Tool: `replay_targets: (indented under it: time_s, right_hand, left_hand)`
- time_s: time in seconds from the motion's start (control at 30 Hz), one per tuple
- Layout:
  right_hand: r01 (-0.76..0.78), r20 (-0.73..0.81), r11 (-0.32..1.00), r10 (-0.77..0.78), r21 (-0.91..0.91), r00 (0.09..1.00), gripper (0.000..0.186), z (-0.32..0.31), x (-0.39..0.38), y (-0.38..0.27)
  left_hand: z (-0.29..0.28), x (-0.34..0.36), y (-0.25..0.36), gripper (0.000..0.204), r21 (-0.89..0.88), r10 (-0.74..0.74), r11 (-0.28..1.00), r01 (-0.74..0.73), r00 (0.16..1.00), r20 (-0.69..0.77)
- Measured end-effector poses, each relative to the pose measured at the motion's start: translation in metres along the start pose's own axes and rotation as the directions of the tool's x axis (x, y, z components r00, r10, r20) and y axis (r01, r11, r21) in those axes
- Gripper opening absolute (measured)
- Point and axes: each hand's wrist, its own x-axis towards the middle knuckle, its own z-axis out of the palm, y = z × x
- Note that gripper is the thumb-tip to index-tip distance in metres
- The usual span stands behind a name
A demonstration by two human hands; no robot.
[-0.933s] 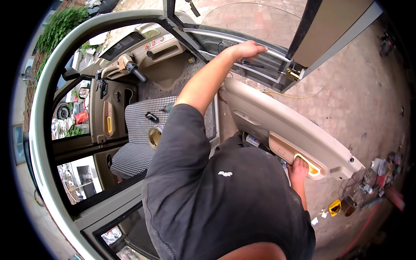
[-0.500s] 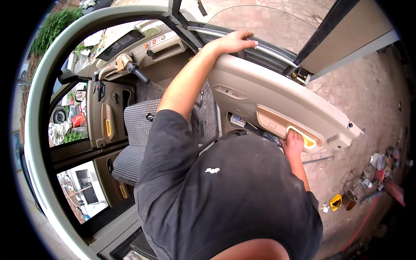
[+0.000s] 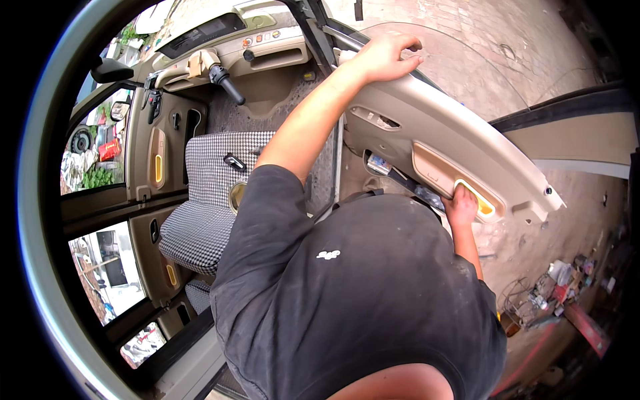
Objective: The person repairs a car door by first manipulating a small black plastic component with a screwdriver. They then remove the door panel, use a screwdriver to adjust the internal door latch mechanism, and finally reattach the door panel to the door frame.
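A beige door panel [image 3: 493,143] of a small vehicle stands open at my right. My left hand [image 3: 390,57] rests on its top edge, toward the hinge end, palm down. Thumb and fingers are apart there, and some fingers are partly hidden. Lower on the panel, my right hand [image 3: 461,205] has its fingers hooked into the yellow-lined pull recess [image 3: 487,207]. The fingertips are hidden inside it. Below the armrest, a door pocket [image 3: 400,175] holds small packaged items.
Inside the cab are a checked seat [image 3: 223,160], handlebar-style steering with a black grip [image 3: 227,87], and a dashboard [image 3: 267,40]. A window pane [image 3: 460,53] rises beyond the panel. Loose scrap and wires [image 3: 543,293] lie on the paved ground at the right.
The view has shifted, bringing more of the cab into sight. The panel now hides the metal strip by the window. Both hands keep their places on the panel; the left fingers look more curled.
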Motion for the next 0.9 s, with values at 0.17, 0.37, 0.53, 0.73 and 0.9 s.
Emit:
replay_targets:
  time_s: [0.17, 0.37, 0.53, 0.73, 0.9]
  right_hand:
    - [-0.015, 0.048, 1.000, 0.014, 0.011, 0.999, 0.045, 0.000, 0.004, 0.010]
    - [-0.087, 0.127, 0.996, 0.089, -0.023, 0.988, 0.046, -0.001, 0.023, 0.018]
    - [-0.091, 0.072, 0.995, 0.093, -0.035, 0.993, 0.045, 0.002, 0.033, 0.024]
    - [-0.086, 0.097, 0.995, 0.091, -0.056, 0.991, 0.045, 0.005, 0.021, 0.029]
    - [-0.070, 0.126, 0.995, 0.078, -0.068, 0.989, 0.046, 0.011, 0.021, 0.034]
  left_hand:
    - [0.002, -0.007, 0.007, 0.035, -0.033, -0.058, 0.998, 0.057, 0.998, -0.024]
    - [0.026, -0.057, 0.048, 0.005, -0.070, 0.031, 0.995, -0.070, 0.894, -0.447]
    - [0.106, -0.137, 0.029, 0.021, -0.457, -0.578, 0.775, 0.436, 0.782, -0.234]
    - [0.159, -0.148, 0.003, 0.029, -0.832, -0.790, 0.184, 0.523, 0.582, 0.192]
    - [0.178, -0.117, -0.002, 0.030, -0.845, -0.835, 0.011, 0.534, 0.470, 0.287]
